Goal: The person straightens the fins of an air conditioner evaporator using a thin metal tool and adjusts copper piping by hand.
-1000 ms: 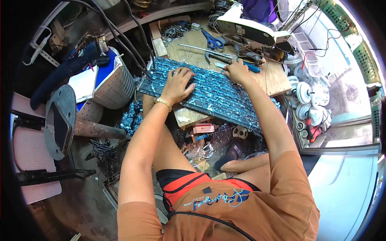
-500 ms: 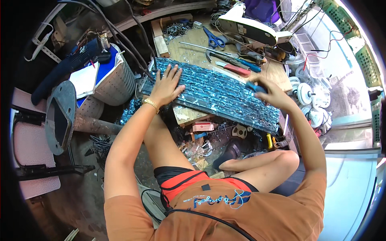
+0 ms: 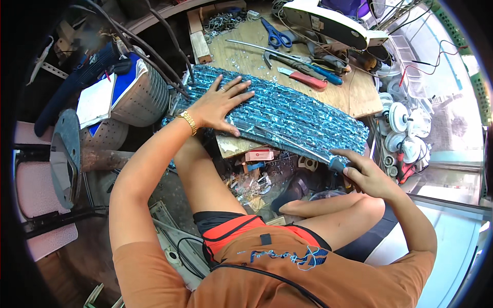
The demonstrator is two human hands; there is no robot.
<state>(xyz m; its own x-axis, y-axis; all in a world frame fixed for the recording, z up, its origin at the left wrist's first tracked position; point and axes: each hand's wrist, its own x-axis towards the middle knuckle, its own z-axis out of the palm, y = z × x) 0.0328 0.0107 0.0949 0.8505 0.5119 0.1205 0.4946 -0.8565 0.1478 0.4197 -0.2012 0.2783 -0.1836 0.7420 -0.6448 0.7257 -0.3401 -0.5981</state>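
A long blue metallic panel (image 3: 303, 110) with crumpled, ragged fins in rows lies slanted across the bench, its near edge jutting over my legs. My left hand (image 3: 221, 105) rests flat on its left part, fingers spread and holding nothing. At the near right edge, my right hand (image 3: 367, 174) is wrapped round the blue handle of a long screwdriver (image 3: 336, 165). The thin shaft runs leftward along the panel's near side, toward my left thumb; where its tip meets the fins is hard to make out.
Beyond the panel, a red-handled knife (image 3: 303, 78), blue scissors (image 3: 276, 35) and a long blue-handled tool (image 3: 328, 77) lie on the wooden bench (image 3: 233, 54). Grey perforated baskets (image 3: 146, 100) stand left, white round parts (image 3: 398, 117) right. A small red box (image 3: 259, 155) sits below.
My right hand has come down toward me from the panel's right part to its near edge, bringing the screwdriver along. My left hand has shifted slightly right, still flat on the panel.
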